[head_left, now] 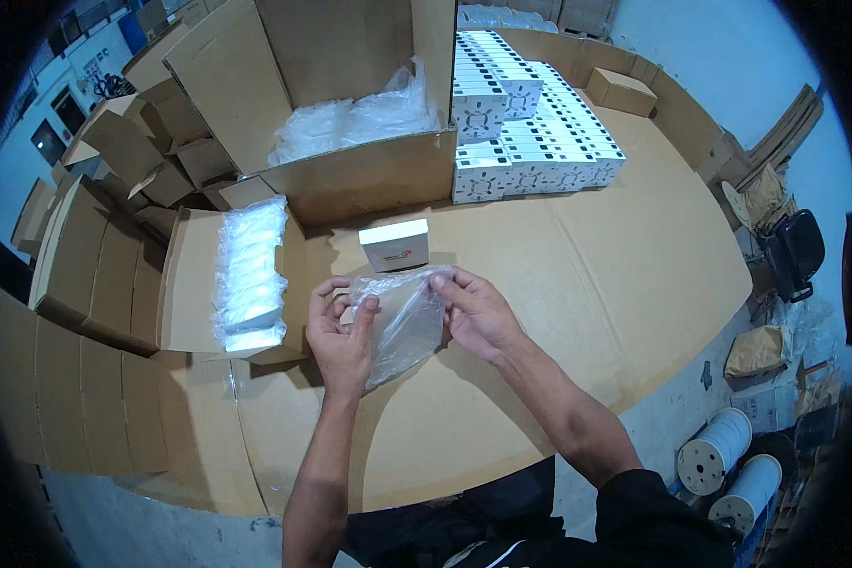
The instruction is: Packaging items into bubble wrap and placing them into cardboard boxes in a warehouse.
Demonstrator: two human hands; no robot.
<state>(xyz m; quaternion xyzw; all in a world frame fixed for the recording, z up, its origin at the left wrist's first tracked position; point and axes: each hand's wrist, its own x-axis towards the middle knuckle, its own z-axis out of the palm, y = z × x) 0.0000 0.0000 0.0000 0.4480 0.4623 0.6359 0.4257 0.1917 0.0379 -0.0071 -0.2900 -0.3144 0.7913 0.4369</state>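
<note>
Between my two hands, over the cardboard-covered table, hangs a clear plastic bag (402,331). My left hand (339,331) holds the bag's left side, with the thumb across its front. At the top right corner my right hand (478,310) pinches the bag's edge. Just beyond the bag stands a small white box (395,245) with a little red mark on its front. To the left, an open cardboard carton (191,284) holds a row of white boxes wrapped in clear plastic (252,275).
A large open carton (369,175) at the back contains a heap of clear plastic bags (355,121). Stacked white boxes (540,142) stand to its right. Farther right lies a closed brown box (622,92). Cable spools (715,450) sit on the floor at the right.
</note>
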